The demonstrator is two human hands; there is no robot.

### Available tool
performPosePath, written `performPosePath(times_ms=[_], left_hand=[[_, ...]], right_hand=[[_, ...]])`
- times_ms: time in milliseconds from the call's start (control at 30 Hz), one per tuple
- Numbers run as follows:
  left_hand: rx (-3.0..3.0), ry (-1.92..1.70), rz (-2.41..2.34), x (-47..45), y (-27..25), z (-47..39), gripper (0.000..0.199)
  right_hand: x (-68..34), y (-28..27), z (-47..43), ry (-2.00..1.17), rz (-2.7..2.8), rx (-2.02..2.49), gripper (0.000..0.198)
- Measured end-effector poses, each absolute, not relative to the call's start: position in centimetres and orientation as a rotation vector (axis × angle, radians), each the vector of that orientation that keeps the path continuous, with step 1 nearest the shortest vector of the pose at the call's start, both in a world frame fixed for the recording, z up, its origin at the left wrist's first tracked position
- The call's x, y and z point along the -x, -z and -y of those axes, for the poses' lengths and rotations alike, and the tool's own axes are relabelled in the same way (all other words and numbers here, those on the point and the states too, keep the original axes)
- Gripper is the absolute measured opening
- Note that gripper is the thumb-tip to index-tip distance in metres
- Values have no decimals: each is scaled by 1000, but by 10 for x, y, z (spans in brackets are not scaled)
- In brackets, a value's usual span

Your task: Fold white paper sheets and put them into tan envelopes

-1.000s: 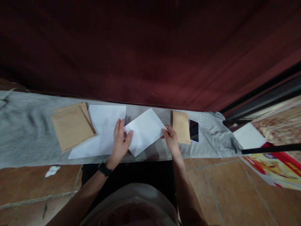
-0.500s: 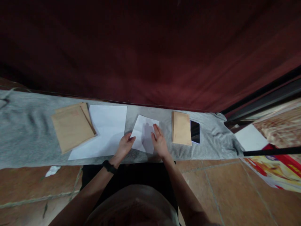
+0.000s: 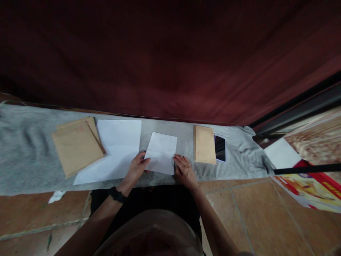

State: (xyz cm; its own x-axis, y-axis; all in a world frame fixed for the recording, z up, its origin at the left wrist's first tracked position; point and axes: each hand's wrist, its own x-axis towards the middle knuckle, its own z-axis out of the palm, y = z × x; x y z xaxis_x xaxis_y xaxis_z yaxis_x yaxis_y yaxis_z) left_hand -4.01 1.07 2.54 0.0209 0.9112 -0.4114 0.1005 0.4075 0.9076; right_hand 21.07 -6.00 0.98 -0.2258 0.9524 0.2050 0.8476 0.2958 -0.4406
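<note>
A small piece of white paper (image 3: 162, 151), seemingly folded, lies in front of me on the grey cloth, with a faint crease across it. My left hand (image 3: 136, 167) pinches its lower left edge between thumb and fingers. At its right edge, the fingers of my right hand (image 3: 184, 171) are close together and grip the border; the thumb is mostly hidden. Left of it are larger white sheets (image 3: 124, 142), partly covered by brown envelopes (image 3: 78, 147). Another stack of brown envelopes (image 3: 204, 145) sits to the right of my right hand.
A phone (image 3: 220, 148) lies beside the right envelope stack. The grey cloth (image 3: 242, 156) covers a narrow surface against a dark red hanging fabric (image 3: 165, 71). At the far right are a black bar (image 3: 306, 169) and a colourful printed box (image 3: 311, 188). Crumpled white paper (image 3: 57, 196) is on the tiled floor.
My right hand has come off the top of the small paper, down to its right edge. The paper has turned slightly and now lies straighter. My left hand keeps its hold.
</note>
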Motion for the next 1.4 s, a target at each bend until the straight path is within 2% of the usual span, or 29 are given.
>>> performPosePath(times_ms=[133,267,500,667,833,967,1200,1400], left_hand=[[-930,-823,-1343,39,-28,-8,44],[-1042,-844,-1408,40,-23,-1,53],[-1839,-995,-1448,65,-33,29,41],[-2271,-708,-1186,80,-23,34,46],[-2177,-801,-1286,81,-2,12,34],[-2152,-784,-1277,78,-8,-7,25],[-1942,-694,-1509,69,-24,-19,34],[-1861,-745,-1660,50,-28,-35,33]], right_hand=[[-217,-16,70,-415,2217,1526,60],[-212,-10,70,-396,2131,1526,50],[-212,-2,69,-457,2059,1529,46],[-211,-6,66,-467,2022,1554,34],[-208,-6,64,-467,1966,1552,28],[-205,-6,56,-435,1934,1585,21],[-196,-10,34,-306,1872,1808,21],[-186,-17,14,-251,1808,2030,25]])
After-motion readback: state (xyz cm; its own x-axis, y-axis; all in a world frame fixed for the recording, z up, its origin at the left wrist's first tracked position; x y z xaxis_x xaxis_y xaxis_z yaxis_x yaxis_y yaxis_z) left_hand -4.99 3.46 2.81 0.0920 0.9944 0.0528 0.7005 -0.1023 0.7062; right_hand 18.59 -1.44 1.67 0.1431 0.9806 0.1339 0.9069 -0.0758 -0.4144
